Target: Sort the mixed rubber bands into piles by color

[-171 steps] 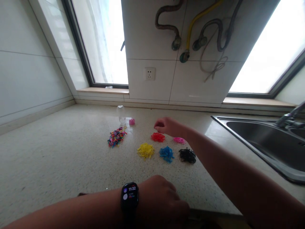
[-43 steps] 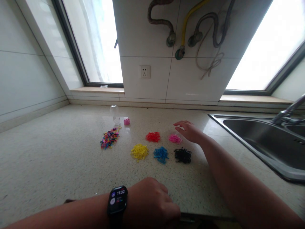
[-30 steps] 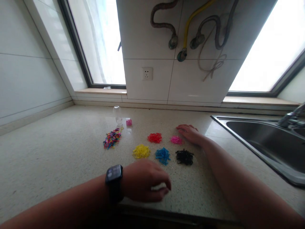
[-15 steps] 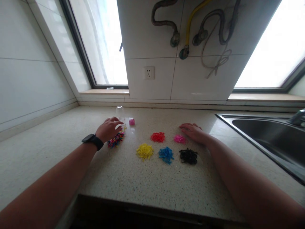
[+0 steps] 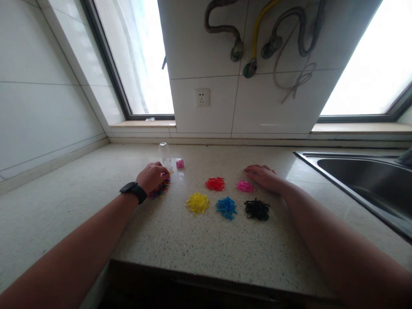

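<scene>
My left hand (image 5: 152,177), with a black watch on the wrist, lies curled over a heap of mixed-colour small bands (image 5: 161,189) on the speckled counter; whether its fingers grip any band is hidden. My right hand (image 5: 263,177) rests flat, fingers stretched out, just right of a small pink pile (image 5: 244,186). Sorted piles lie between my hands: red (image 5: 215,183), yellow (image 5: 197,202), blue (image 5: 226,207) and black (image 5: 256,209).
A small clear bottle (image 5: 164,153) lies behind the mixed heap with a pink cap (image 5: 180,163) beside it. A steel sink (image 5: 363,180) sits at the right. The counter's front edge (image 5: 206,274) is near me. A wall socket (image 5: 202,97) and hoses are behind.
My left hand left the counter's front edge, reached forward to the mixed heap and now curls over it. My right hand settled flat beside the pink pile.
</scene>
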A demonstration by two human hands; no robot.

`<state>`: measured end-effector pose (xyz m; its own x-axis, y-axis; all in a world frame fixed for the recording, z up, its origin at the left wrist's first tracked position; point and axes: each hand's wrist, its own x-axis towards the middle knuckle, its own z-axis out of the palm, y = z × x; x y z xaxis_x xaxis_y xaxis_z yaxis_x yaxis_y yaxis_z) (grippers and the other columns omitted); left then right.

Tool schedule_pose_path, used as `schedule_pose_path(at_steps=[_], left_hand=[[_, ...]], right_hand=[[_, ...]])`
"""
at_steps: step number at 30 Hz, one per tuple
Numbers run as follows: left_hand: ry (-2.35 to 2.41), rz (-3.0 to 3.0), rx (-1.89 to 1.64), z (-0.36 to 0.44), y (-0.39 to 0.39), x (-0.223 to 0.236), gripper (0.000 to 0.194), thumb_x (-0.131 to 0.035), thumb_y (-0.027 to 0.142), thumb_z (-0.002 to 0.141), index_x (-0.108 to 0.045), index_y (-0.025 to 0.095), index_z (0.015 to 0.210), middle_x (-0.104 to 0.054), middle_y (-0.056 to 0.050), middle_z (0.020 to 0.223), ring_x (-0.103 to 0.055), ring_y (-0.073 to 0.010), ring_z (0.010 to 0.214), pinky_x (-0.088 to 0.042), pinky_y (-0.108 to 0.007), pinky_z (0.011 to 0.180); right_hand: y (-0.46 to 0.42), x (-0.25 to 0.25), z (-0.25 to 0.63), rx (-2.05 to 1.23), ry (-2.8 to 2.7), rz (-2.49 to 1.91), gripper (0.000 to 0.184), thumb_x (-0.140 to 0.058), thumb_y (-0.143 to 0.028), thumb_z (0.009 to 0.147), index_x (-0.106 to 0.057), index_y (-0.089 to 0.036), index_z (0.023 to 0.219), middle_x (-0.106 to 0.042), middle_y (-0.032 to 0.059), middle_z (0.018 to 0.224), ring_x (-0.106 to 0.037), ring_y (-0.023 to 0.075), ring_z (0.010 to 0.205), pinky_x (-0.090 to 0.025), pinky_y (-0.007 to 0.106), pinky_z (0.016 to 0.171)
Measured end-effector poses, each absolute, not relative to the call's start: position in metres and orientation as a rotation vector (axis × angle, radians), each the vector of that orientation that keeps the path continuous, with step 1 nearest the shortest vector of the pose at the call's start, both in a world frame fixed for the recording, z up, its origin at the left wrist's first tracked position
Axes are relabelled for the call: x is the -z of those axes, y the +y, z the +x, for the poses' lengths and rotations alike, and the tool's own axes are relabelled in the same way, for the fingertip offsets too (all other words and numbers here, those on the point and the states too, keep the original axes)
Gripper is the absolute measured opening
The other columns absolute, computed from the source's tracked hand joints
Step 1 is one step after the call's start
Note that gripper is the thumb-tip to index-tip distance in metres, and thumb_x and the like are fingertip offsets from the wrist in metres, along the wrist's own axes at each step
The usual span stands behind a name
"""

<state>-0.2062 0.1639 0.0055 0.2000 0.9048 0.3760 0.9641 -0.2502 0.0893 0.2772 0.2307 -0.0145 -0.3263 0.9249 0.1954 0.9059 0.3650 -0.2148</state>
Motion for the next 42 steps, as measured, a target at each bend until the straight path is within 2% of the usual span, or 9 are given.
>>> schedule_pose_path(at_steps=[14,31,42], left_hand=[[-1.796,-2.311,0.528,-0.2055,0.1652,-0.0072,0.030,-0.056,0.040,0.089,-0.079,0.021,0.087,-0.067,-0.008,0.090,-0.063,-0.0209,0.084,-0.047,-0.033,0.087],[-1.872,-2.278,0.556,-0.2053,0.1667,-0.0027,0.028,-0.058,0.039,0.086,-0.080,0.022,0.086,-0.069,-0.007,0.088,-0.064,-0.0205,0.079,-0.048,-0.032,0.080],[-1.877,-2.291,0.615,-0.2051,0.1683,-0.0004,0.028,-0.058,0.039,0.086,-0.079,0.020,0.085,-0.069,-0.007,0.087,-0.064,-0.0197,0.079,-0.048,-0.030,0.082]], right_hand=[[0.2328,0.0165,0.2780,-0.069,-2.354,-1.606,0.046,-0.040,-0.055,0.093,-0.065,-0.035,0.126,-0.057,0.0028,0.142,-0.046,0.0354,0.132,-0.031,0.058,0.112],[0.2298,0.0147,0.2762,-0.068,-2.357,-1.634,0.046,-0.041,-0.056,0.093,-0.064,-0.035,0.127,-0.056,0.0024,0.144,-0.044,0.0364,0.133,-0.031,0.061,0.111],[0.2307,0.0137,0.2765,-0.078,-2.367,-1.635,0.048,-0.038,-0.057,0.094,-0.063,-0.036,0.128,-0.055,0.0026,0.144,-0.044,0.0352,0.133,-0.031,0.059,0.112]])
